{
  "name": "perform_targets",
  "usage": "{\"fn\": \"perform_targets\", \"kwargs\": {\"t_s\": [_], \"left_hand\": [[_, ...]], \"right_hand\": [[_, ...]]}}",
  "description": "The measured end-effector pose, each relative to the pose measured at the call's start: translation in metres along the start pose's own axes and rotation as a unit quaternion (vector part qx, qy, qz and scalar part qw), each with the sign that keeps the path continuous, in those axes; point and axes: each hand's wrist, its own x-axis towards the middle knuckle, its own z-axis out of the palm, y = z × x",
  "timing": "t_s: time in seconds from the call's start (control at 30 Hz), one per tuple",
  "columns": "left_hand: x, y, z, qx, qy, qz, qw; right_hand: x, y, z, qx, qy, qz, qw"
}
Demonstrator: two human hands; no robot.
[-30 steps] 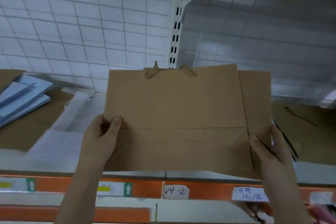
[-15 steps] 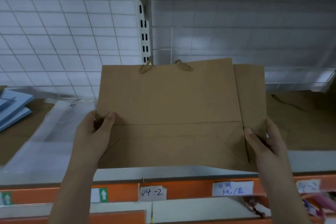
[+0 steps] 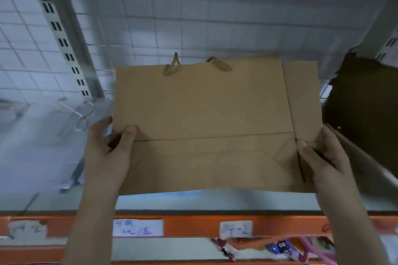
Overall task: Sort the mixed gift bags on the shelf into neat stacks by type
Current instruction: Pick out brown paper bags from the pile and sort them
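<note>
Above the orange shelf edge (image 3: 189, 225), both hands grip a flat brown bag (image 3: 202, 118), left hand (image 3: 107, 153), right hand (image 3: 323, 157).

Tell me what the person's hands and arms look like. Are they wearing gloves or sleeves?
No gloves and no sleeves show. The left hand and right hand are bare, and both forearms are bare right down to the bottom of the picture. I see no rings, watch or bracelets. The fingernails look short and plain.
</note>
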Motion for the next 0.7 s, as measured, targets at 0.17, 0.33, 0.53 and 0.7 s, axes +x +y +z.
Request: {"fn": "perform_targets", "kwargs": {"t_s": [0.17,0.33,0.53,0.7], "left_hand": [[-0.043,0.004,0.072,-0.005,-0.016,0.005,1.0],[-0.061,0.005,0.123,-0.019,-0.026,-0.004,0.999],[-0.067,0.012,0.149,-0.061,-0.017,-0.046,0.997],[-0.062,0.008,0.154,-0.062,-0.007,-0.052,0.997]], "right_hand": [[0.04,0.01,-0.075,-0.01,-0.005,0.034,0.999],[0.073,0.027,-0.117,-0.077,-0.017,0.049,0.996],[0.101,0.044,-0.127,-0.236,-0.041,0.027,0.971],[0.104,0.05,-0.129,-0.353,-0.053,0.049,0.933]]}}
